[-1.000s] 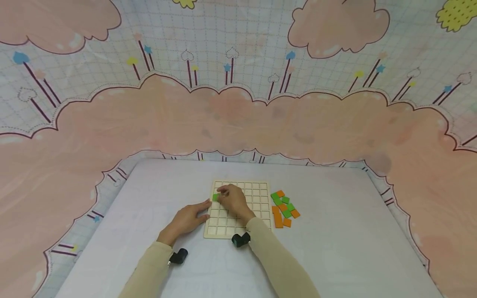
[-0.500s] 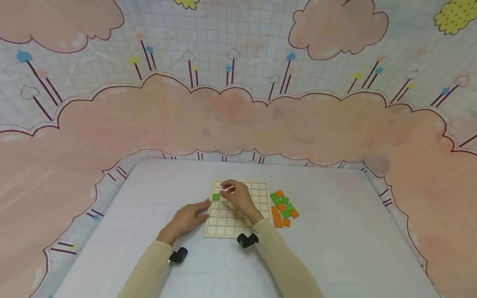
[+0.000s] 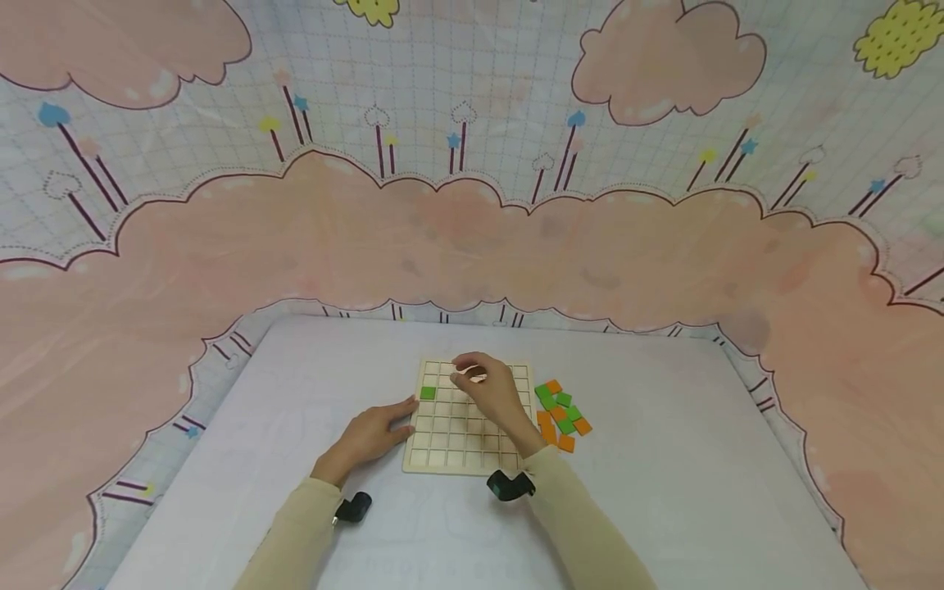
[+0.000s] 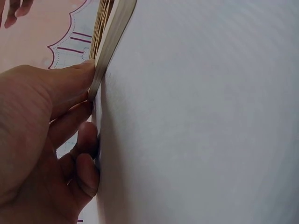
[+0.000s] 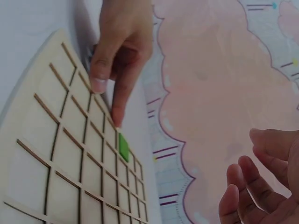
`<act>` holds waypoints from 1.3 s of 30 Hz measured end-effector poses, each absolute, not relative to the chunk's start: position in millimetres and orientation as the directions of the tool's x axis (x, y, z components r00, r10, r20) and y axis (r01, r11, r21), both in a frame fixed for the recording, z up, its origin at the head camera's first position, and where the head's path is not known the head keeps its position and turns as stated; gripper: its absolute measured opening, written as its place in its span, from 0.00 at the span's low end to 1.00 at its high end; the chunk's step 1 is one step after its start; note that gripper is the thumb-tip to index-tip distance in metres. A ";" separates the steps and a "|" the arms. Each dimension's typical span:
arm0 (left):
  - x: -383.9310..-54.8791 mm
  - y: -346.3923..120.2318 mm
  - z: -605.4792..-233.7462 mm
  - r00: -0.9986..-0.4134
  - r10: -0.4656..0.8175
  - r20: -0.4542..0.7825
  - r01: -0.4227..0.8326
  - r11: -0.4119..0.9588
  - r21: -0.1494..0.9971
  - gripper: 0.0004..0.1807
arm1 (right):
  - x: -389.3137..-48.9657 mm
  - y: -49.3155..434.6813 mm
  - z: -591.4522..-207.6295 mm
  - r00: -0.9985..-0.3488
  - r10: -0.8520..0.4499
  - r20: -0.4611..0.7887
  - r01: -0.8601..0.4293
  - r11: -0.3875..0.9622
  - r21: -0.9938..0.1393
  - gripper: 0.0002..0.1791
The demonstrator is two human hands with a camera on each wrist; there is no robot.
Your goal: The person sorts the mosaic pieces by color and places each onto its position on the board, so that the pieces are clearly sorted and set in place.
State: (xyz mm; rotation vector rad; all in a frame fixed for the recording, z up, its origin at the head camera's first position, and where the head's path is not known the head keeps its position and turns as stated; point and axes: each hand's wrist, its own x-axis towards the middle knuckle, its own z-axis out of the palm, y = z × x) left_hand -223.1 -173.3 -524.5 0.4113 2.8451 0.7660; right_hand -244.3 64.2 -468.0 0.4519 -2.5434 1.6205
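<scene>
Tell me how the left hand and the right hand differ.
The left hand touches the edge of the board; the right hand hovers above it. The left hand's thumb is against the wood, while the right hand's thumb and fingers touch nothing. Both come out of beige sleeves.

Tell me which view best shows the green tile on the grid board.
Head view: the green tile shows its whole top face, uncovered. The right wrist view shows it steeply foreshortened; the left wrist view lacks it.
</scene>
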 end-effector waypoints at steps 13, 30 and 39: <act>-220.7 -171.4 -526.8 -0.951 0.294 -0.092 0.207 0.831 0.516 0.29 | -233.2 108.3 -463.0 -0.947 -0.107 0.303 -0.320 0.386 -0.865 0.10; -221.8 -173.4 -524.8 -0.952 0.290 -0.096 0.203 0.837 0.508 0.29 | -224.1 153.6 -477.7 -0.987 -0.007 0.160 -0.144 0.472 -0.870 0.11; -221.9 -173.2 -525.0 -0.951 0.296 -0.092 0.209 0.833 0.512 0.29 | -221.5 175.7 -492.2 -0.991 0.029 0.134 -0.096 0.553 -0.828 0.14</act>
